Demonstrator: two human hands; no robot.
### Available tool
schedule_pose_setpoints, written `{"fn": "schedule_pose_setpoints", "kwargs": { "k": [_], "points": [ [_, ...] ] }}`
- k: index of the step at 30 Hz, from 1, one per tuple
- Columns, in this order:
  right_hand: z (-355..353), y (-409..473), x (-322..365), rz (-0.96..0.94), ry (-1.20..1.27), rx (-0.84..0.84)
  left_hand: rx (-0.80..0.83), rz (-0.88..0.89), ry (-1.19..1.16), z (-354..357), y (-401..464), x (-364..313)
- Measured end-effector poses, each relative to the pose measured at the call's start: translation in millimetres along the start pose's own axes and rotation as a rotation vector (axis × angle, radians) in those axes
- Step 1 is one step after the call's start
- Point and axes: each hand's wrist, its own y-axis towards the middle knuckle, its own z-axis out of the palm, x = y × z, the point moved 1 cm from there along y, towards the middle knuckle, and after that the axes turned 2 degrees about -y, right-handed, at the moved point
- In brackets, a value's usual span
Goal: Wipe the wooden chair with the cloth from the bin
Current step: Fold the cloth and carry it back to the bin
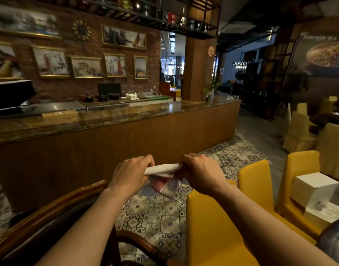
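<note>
Both hands hold a white and pink cloth [162, 176] stretched between them at chest height. My left hand [131, 174] grips its left end and my right hand [200, 172] grips its right end; a loose pink-and-white part hangs down below. The wooden chair [49, 214], with a curved brown back rail and dark pad, stands at the lower left, partly under my left forearm. The cloth hangs above the floor, to the right of the chair's top rail and not touching it. No bin is visible.
A long wooden bar counter [126, 135] runs across in front. Yellow covered chairs [212, 227] stand at the right, with a white box [316, 186] on a table behind them. Patterned floor tiles [157, 217] lie between the wooden chair and the yellow chairs.
</note>
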Motion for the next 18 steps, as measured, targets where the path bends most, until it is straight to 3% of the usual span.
{"fn": "schedule_pose_setpoints", "kwargs": {
  "k": [11,18],
  "points": [
    [-7,59,-1,-0.137,0.063,-0.07,-0.084,-0.099,0.134,-47,18,8],
    [33,108,97,-0.403,0.264,-0.041,-0.07,-0.371,0.279,-107,-60,69]
  ]
}}
